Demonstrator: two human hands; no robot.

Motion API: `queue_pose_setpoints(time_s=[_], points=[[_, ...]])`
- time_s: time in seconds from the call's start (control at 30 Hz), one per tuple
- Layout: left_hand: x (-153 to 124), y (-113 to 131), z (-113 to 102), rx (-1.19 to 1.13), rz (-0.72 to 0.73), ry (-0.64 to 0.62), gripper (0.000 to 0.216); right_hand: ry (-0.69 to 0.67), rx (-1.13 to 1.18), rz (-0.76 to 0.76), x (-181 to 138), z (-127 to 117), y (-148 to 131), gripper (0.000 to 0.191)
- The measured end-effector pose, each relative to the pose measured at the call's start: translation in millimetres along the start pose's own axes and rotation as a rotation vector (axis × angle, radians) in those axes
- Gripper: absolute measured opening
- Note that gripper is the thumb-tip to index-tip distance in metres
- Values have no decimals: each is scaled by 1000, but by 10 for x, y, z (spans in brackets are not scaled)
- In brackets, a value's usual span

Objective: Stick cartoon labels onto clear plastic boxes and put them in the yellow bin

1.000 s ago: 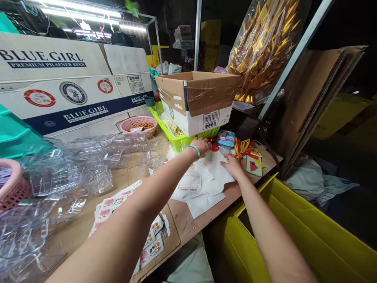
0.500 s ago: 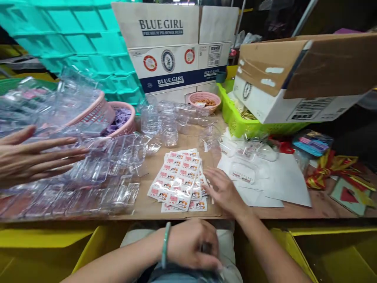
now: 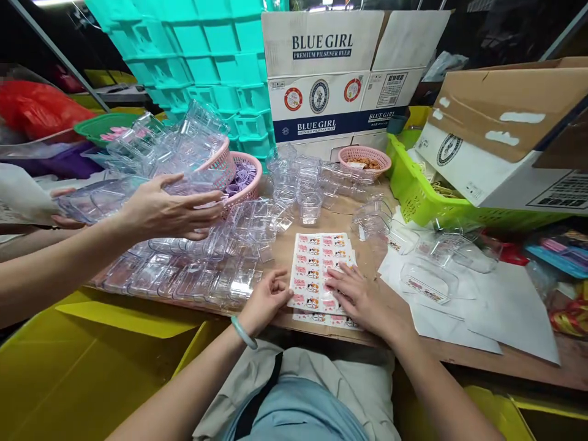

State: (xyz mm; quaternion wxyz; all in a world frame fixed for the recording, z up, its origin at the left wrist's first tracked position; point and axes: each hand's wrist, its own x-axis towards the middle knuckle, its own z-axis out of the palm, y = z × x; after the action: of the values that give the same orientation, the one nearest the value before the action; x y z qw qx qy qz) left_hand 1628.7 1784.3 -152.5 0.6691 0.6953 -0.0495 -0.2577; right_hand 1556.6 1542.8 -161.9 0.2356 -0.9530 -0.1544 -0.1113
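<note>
Sheets of cat stickers (image 3: pixel 305 269) lie stacked at the table's front, their edges mostly lined up, with one sheet sticking out below. My left hand (image 3: pixel 266 298), with a pale green bracelet on its wrist, is at the stack's left edge. Its fingers are curled and the thumb meets the sheet's edge. Spread over the right part of the sheets, my right hand (image 3: pixel 361 300) lies flat with its fingers apart. Just left of my left hand stand rows of clear plastic boxes (image 3: pixel 184 278).
A co-worker's hand (image 3: pixel 172 208) reaches over the boxes from the left. White papers (image 3: pixel 478 318) with a clear lid (image 3: pixel 429 278) lie at right. Behind are a pink basket (image 3: pixel 365 160), a lime green basket (image 3: pixel 413 196), beer cartons (image 3: pixel 321 67) and turquoise crates (image 3: pixel 206 67).
My left hand has moved from above my lap up to the sheets' left edge. My right hand has slid onto them. The fanned sheets are now more even. The view has turned left.
</note>
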Motion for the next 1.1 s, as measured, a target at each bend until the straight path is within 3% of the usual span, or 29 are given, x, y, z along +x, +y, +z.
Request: queue_pose_setpoints(time_s=[0.07,0.2,0.37,0.57,0.77,1.0,1.1], points=[[5,64,70,-150,-98,-34,36,137,3,33,12,20,-132,31],[-3,110,303,-422,-150,2,37,351,90,93,28,163,-549,40],[1,57,583,-524,-149,-75,37,527,170,231,-11,344,-675,20],[43,13,686,-526,-146,-104,36,505,234,284,-91,293,-561,18],[87,-3,710,-505,-144,-53,35,536,290,348,-104,315,-565,16],[114,-4,760,-440,-54,-30,29,585,173,255,-86,324,-533,25],[123,-8,773,-415,-31,-29,29,594,220,291,-87,331,-521,26]])
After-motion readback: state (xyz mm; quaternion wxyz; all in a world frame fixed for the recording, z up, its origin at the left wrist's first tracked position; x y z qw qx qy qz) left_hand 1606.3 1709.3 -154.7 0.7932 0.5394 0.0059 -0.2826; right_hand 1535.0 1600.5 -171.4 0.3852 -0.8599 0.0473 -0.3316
